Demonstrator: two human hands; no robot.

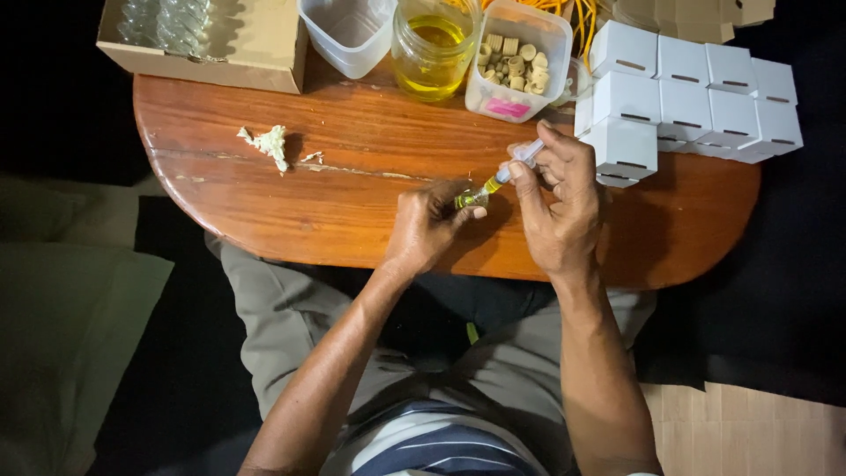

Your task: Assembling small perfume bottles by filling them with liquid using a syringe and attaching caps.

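Hands are seen at the near middle of a reddish-brown oval wooden surface [291, 194]. A small clear glass vial [470, 200] holding yellow liquid is pinched closed between the fingers of the left hand [427, 227], just above the wood. A slim clear plastic syringe [513, 166] with yellow liquid is gripped by the right hand [555, 207], thumb and fingers wrapped round its barrel. The syringe's long axis is slanted from far right down to near left, and its tip is set at the vial's mouth; whether it is inside cannot be told. The vial lies just left of the right hand and directly under the left fingertips, so both hands are touching or nearly touching.

Farther off, a glass jar of yellow liquid [432, 48] is stood beside a clear plastic tub of small cork stoppers [515, 62] and an empty clear plastic tub [348, 31]. A stack of small white cardboard boxes [687, 101] is placed at the far right, close behind the right hand. A brown cardboard box with empty vials [203, 40] and a crumpled scrap of tissue [269, 141] are well apart at the left. Nothing is stood between hands and vial.
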